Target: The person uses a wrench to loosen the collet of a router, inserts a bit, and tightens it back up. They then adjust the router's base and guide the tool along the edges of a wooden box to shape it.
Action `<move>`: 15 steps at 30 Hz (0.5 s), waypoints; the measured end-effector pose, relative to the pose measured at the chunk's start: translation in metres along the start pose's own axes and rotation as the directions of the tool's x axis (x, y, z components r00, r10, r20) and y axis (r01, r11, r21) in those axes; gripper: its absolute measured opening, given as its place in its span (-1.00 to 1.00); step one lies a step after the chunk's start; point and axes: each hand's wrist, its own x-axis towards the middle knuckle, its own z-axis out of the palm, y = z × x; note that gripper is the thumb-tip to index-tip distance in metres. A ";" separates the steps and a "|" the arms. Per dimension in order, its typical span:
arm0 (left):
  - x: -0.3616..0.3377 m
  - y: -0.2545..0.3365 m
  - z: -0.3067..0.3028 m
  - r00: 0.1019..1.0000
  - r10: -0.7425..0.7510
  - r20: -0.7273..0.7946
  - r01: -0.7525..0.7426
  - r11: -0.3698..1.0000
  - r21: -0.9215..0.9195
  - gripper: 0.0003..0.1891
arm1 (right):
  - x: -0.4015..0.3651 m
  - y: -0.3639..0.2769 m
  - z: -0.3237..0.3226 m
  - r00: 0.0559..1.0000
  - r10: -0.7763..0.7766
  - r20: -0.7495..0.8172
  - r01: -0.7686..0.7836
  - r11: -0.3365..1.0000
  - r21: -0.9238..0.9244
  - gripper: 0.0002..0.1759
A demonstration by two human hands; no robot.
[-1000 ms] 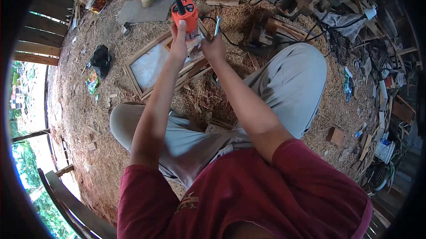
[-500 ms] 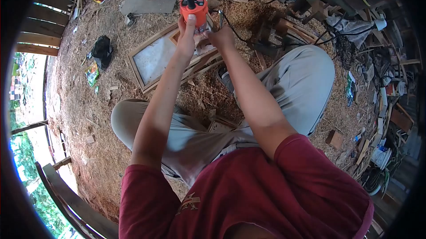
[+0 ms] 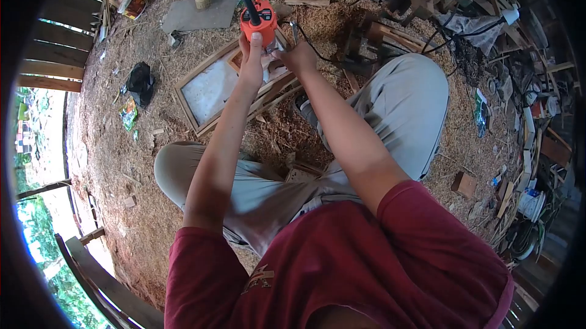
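Head view, sole camera, looking down past the person's lap

Item: orange power tool (image 3: 259, 22), cylindrical, black cord stub on top; held upright or nearly so above the framed panel (image 3: 210, 88), a wood-edged piece with a pale face lying on the ground; whether the two touch cannot be told

Item: left hand (image 3: 251, 60), clamped around the lower body of the tool, thumb up along the near side, presumably to steady its weight and leave its underside within reach of the other hand

Item: right hand (image 3: 299, 59), closed on a slim metal wrench (image 3: 294, 31) whose shank rises above the fist; knuckles near the tool's base, contact hidden; the close hold probably gives control in a tight space

Item: black cable (image 3: 316, 56), running on the ground right of the hands, out to the side, likely clear of the grip

Item: grey trousers (image 3: 408, 97), knees spread wide either side, seemingly to leave room for both forearms

Item: shavings-strewn floor (image 3: 137, 161), bearing a black bag (image 3: 140, 83) and, farther right, a wood block (image 3: 464, 185)
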 end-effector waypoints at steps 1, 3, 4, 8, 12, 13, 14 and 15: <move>0.000 -0.001 0.001 0.999 0.032 0.017 -0.032 0.999 -0.007 -0.04 | -0.001 0.001 0.000 1.000 -0.017 -0.020 0.018 1.000 0.012 -0.44; -0.001 0.001 0.002 1.000 0.018 0.025 -0.018 1.000 -0.009 -0.02 | 0.001 0.006 0.008 0.997 -0.053 -0.058 0.055 0.998 0.033 -0.42; -0.002 0.002 0.002 1.000 0.008 0.028 -0.008 1.000 -0.010 -0.01 | 0.003 0.009 0.012 0.997 -0.053 -0.064 0.055 0.998 0.027 -0.42; -0.001 -0.004 -0.003 0.997 -0.075 -0.036 0.076 0.997 0.030 -0.06 | -0.004 -0.004 -0.006 0.998 0.011 0.057 -0.011 1.000 0.000 -0.40; 0.005 -0.009 -0.008 0.994 -0.109 -0.019 0.109 0.994 0.015 -0.07 | -0.001 -0.004 -0.007 0.993 0.042 0.111 -0.049 0.997 0.058 -0.35; 0.004 -0.008 -0.006 0.995 -0.105 0.001 0.105 0.994 0.004 -0.04 | 0.001 -0.001 -0.006 0.993 0.045 0.114 -0.051 0.997 0.051 -0.35; 0.006 -0.011 -0.005 0.995 -0.100 0.021 0.100 0.995 -0.007 -0.01 | -0.002 -0.004 -0.009 0.992 0.049 0.118 -0.055 0.998 0.045 -0.34; 0.009 -0.012 -0.009 0.993 -0.109 0.048 0.110 0.994 -0.014 -0.01 | -0.005 -0.006 -0.012 0.991 0.053 0.124 -0.058 0.998 0.038 -0.34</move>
